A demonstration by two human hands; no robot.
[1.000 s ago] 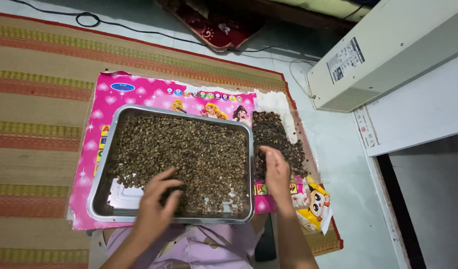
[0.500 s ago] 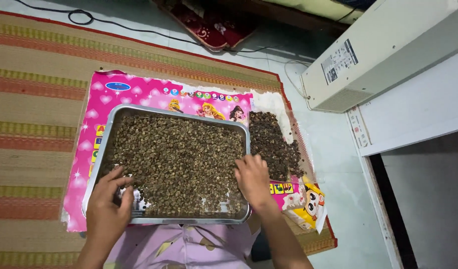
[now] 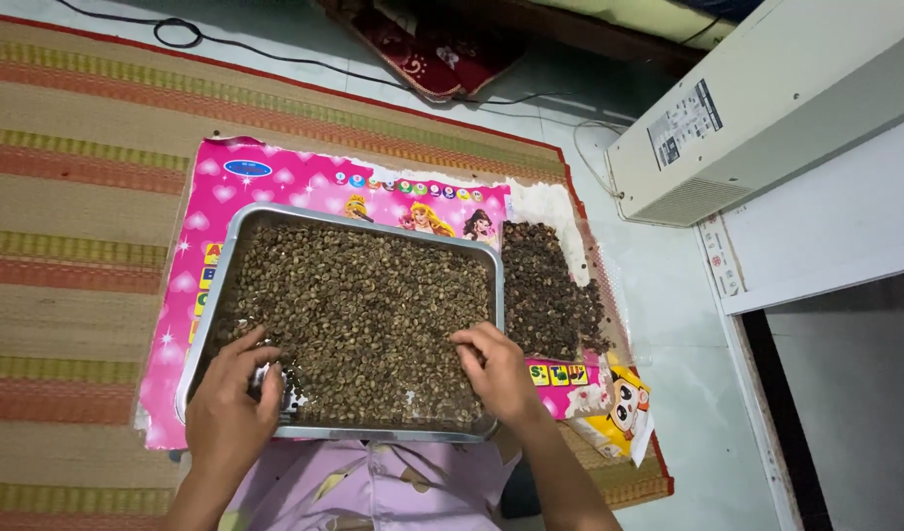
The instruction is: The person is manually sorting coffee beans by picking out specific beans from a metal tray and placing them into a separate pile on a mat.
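We have both hands in the metal tray (image 3: 238, 228) of brown beans (image 3: 363, 305) — our left hand (image 3: 228, 413) rests at its near left corner, fingers loosely curled among the beans, and our right hand (image 3: 498, 369) lies at the near right edge, fingers bent, gripping nothing we can see. A darker bean pile (image 3: 545, 285) sits just right of the tray on the pink sheet (image 3: 295, 182).

A home, seen at floor level: a striped woven mat (image 3: 68, 197) on pale floor tiles (image 3: 668, 295), a pink children's cartoon poster (image 3: 275, 182) spread on it, a red patterned cushion (image 3: 422, 44) and loose cables (image 3: 275, 61) nearby
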